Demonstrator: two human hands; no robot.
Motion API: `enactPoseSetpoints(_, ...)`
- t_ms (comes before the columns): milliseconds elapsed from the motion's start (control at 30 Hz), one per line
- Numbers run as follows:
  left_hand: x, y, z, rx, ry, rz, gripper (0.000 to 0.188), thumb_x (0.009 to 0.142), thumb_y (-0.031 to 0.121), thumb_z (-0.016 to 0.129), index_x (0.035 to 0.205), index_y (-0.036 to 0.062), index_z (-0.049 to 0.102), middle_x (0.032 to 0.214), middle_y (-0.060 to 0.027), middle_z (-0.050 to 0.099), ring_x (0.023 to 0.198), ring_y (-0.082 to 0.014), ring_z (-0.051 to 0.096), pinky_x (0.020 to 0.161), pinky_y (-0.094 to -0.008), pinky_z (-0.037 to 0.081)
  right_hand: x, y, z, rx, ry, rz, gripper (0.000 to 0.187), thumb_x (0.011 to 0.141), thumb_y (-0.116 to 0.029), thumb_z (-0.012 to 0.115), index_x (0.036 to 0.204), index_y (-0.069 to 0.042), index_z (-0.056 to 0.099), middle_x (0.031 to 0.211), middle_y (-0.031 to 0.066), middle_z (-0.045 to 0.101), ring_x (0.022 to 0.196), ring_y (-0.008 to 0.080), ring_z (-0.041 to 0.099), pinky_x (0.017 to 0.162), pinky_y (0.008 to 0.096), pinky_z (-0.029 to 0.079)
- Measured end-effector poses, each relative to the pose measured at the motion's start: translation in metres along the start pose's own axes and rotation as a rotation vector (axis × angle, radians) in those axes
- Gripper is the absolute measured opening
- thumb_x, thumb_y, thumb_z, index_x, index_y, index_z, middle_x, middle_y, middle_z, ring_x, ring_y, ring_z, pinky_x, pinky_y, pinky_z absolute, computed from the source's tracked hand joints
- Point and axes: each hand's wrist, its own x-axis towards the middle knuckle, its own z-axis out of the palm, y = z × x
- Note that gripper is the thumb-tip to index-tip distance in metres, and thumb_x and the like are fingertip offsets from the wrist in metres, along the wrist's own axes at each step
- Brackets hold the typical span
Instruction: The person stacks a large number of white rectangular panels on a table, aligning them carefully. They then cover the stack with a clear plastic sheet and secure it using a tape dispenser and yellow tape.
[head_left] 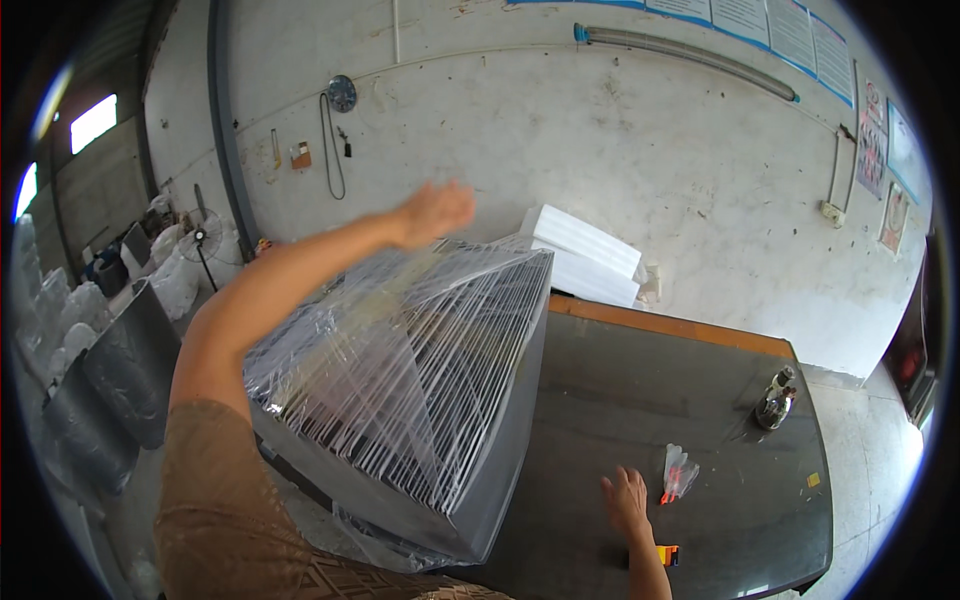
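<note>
My left arm reaches across a large block of thin upright sheets (465,370) with grey outer panels. Wrinkled clear plastic film (340,350) lies over much of the block's top. My left hand (438,213) is raised above the block's far end; motion smears its fingers, and nothing can be made out in them. Low over the dark table, my right hand (626,498) has its thumb apart from its fingers and holds nothing. Beside it lies a small clear plastic bag with an orange-red part (680,474). A small yellow-orange box (668,555) is next to my right wrist.
The dark tabletop (600,400) has a wooden strip along its far edge. A glass bottle (775,400) stands at its right. White foam blocks (585,255) lean by the wall behind. Grey rolls (130,360) and a standing fan (205,240) are at the left.
</note>
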Motion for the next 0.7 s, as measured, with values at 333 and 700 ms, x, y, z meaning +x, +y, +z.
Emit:
enactPoseSetpoints(333, -0.042, -0.032, 0.024, -0.422, -0.013, 0.118, 0.07, 0.095, 0.06, 0.024, 0.147, 0.013, 0.022, 0.154, -0.0177, 0.008, 0.143, -0.0282, 0.005, 0.114, -0.0381, 0.008, 0.051, -0.258, -0.146, 0.84, 0.506, -0.553, 0.066, 0.097, -0.045, 0.027, 0.142, 0.002, 0.025, 0.149, 0.0185, 0.023, 0.14, 0.0296, 0.016, 0.113, 0.041, 0.013)
enactPoseSetpoints(700, -0.195, -0.108, 0.067, -0.549, 0.23, 0.078, 0.059, 0.099, 0.046, 0.027, 0.145, 0.0085, 0.028, 0.15, -0.0182, 0.023, 0.142, -0.0274, 0.013, 0.114, -0.0425, 0.011, 0.089, -0.321, -0.128, 1.422, 0.047, -0.535, 0.066, 0.096, -0.047, 0.028, 0.142, 0.001, 0.03, 0.148, 0.0136, 0.029, 0.139, 0.0258, 0.024, 0.112, 0.0417, 0.023)
